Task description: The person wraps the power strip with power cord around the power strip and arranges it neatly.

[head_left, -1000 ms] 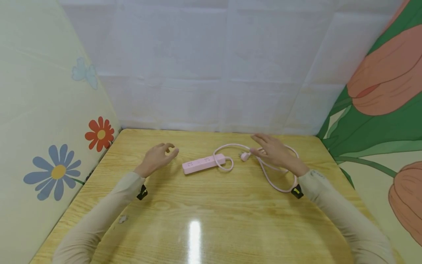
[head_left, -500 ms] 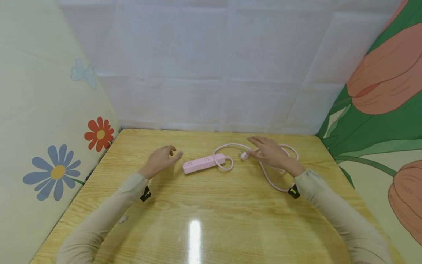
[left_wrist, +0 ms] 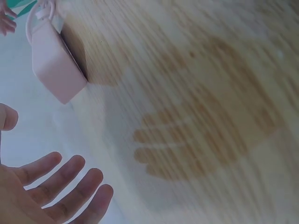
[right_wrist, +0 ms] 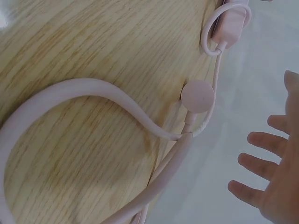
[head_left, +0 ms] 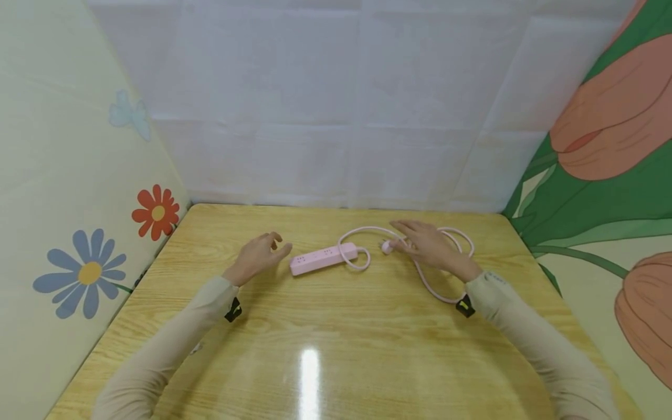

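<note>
A pink power strip (head_left: 317,260) lies on the wooden table, its cord (head_left: 433,290) looped over its right end and coiled to the right. The cord's plug (head_left: 387,247) rests beside the coil; in the right wrist view its round back (right_wrist: 197,96) shows. My left hand (head_left: 255,257) hovers left of the strip with fingers loosely spread, holding nothing. In the left wrist view its fingers (left_wrist: 70,184) are apart from the strip's end (left_wrist: 58,70). Above the coil hangs my right hand (head_left: 433,245), fingers extended and empty, overlapping part of the cord in the head view.
The wooden table (head_left: 336,326) meets a white cloth backdrop (head_left: 325,116) at its far edge. Flower-printed panels stand left (head_left: 63,175) and right (head_left: 604,221). A small pale mark (head_left: 196,348) shows near the left forearm.
My left hand has shifted slightly right, toward the strip. The right hand has drifted a little left, nearer the plug. The strip and cord stay put.
</note>
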A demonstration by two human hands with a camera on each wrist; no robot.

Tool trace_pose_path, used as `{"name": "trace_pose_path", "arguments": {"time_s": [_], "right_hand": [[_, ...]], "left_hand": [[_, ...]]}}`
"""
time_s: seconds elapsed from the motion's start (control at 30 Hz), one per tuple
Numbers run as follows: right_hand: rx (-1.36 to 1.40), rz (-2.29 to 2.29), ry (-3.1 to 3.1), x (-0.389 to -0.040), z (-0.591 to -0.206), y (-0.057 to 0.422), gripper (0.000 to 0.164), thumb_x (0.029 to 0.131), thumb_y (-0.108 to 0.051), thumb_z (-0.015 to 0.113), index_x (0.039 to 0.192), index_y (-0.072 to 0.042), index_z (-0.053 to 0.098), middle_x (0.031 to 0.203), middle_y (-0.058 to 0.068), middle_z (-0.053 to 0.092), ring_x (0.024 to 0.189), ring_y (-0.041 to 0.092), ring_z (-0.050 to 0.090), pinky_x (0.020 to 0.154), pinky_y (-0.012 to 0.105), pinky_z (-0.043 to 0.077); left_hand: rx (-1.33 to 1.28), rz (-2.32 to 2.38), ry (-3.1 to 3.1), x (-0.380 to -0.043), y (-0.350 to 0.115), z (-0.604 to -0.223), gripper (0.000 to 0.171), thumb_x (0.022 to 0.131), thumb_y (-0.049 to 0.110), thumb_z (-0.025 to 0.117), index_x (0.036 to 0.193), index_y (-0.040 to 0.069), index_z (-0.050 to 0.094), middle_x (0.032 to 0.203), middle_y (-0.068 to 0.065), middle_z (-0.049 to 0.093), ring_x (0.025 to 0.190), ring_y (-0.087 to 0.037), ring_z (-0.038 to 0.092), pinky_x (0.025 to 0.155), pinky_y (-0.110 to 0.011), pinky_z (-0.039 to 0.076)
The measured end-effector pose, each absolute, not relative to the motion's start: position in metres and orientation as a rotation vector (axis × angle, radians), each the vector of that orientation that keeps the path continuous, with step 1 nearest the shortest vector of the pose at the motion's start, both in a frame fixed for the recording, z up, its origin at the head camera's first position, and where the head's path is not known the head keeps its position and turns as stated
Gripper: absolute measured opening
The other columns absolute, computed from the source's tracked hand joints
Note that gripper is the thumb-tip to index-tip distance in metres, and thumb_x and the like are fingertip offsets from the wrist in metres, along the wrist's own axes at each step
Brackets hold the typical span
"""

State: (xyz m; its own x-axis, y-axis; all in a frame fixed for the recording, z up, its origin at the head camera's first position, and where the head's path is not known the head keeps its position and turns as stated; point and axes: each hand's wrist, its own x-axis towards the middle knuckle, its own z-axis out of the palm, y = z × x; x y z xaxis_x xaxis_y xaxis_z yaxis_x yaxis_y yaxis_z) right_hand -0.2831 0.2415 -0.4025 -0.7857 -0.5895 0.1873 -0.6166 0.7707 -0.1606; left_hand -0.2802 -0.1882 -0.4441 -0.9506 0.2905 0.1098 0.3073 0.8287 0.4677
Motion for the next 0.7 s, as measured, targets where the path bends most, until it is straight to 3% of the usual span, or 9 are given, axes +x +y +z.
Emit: {"name": "trace_pose_path", "arguments": {"time_s": [0.13,0.37,0.7], "right_hand": [[0.988,0.334,-2.82,-0.283,-0.405,0.239,0.059,0.099,-0.029,0.061,0.149,-0.003,0.041,0.147,0.024,0.044,0.129,0.045,0.045,0.107,0.06,0.033],[1.012,0.316,-2.824,-0.284,-0.406,0.237,0.061,0.101,-0.035,0.057,0.15,-0.004,0.039,0.147,0.023,0.044,0.13,0.045,0.045,0.107,0.059,0.033],[1.036,0.328,-2.815,-0.285,-0.409,0.234,0.061,0.099,-0.029,0.062,0.149,-0.004,0.04,0.146,0.024,0.045,0.129,0.045,0.046,0.107,0.06,0.033]], "left_hand": [[-0.495,-0.756,-2.984,-0.28,-0.187,-0.444,0.063,0.1,0.055,0.046,0.124,-0.002,0.06,0.104,-0.015,0.065,0.088,-0.03,0.062,0.074,-0.047,0.051],[-0.514,-0.742,-2.986,-0.28,-0.184,-0.447,0.063,0.1,0.054,0.045,0.124,-0.002,0.06,0.102,-0.015,0.065,0.088,-0.03,0.062,0.073,-0.047,0.051],[-0.541,-0.708,-3.016,-0.28,-0.176,-0.447,0.07,0.099,0.059,0.042,0.125,-0.004,0.06,0.106,-0.016,0.064,0.092,-0.031,0.062,0.076,-0.047,0.052]]}}
